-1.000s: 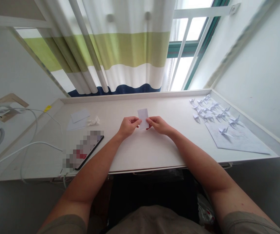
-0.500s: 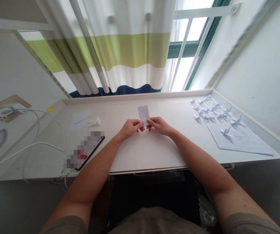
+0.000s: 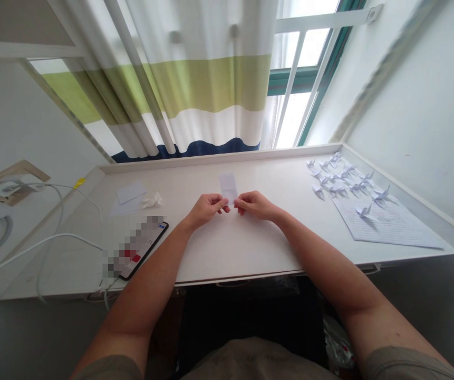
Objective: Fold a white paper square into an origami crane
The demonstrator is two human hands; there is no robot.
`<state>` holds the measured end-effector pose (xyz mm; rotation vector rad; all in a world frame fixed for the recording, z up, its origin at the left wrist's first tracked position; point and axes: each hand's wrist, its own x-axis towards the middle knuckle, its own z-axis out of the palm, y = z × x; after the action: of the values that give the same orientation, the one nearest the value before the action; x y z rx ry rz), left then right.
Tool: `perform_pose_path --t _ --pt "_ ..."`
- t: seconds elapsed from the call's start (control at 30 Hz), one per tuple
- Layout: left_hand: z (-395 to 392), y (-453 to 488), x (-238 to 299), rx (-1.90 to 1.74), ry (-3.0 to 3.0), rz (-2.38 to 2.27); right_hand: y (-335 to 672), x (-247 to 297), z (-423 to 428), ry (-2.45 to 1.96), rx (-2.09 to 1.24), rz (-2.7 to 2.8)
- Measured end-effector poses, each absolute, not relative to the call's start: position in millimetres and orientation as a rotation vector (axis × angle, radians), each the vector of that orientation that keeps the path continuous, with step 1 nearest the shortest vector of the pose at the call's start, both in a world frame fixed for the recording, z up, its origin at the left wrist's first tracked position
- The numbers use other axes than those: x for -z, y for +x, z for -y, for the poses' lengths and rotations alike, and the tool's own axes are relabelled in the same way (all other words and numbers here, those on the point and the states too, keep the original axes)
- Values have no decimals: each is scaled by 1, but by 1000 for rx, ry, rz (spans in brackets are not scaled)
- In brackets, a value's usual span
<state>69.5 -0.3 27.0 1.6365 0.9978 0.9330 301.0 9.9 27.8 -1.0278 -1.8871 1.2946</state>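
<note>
A small white sheet of paper (image 3: 228,184) with a crease across it is held upright over the middle of the desk. My left hand (image 3: 210,208) pinches its lower left corner between thumb and fingers. At the lower right corner, my right hand (image 3: 253,205) pinches the same sheet. Several folded paper cranes (image 3: 343,177) stand at the right, the nearest crane (image 3: 364,211) resting on a sheet with writing (image 3: 393,224).
Left of my hands lie loose white paper pieces (image 3: 131,192), a crumpled white bit (image 3: 152,201) and a phone (image 3: 143,248). White cables (image 3: 37,237) run along the left side. A raised rim (image 3: 195,158) borders the desk's back, below a curtain (image 3: 206,84).
The view has shifted slightly. Both hands keep their pinch on the paper's lower corners, and their fingertips sit a little farther apart along its bottom edge.
</note>
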Motion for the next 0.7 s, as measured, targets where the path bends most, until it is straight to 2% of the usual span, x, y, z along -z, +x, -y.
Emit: perform_pose_path --t 0.27,0.47,0.7 --pt "0 75 -26 -1072 1546 -983 303 -26 -12 -996 -1266 1890" --pt "-3 81 -15 -1136 1639 -1184 290 -21 -13 -1094 -1016 1647" --pt "4 90 -16 -1097 1755 -1130 284 -22 -9 -1056 -1095 1780"
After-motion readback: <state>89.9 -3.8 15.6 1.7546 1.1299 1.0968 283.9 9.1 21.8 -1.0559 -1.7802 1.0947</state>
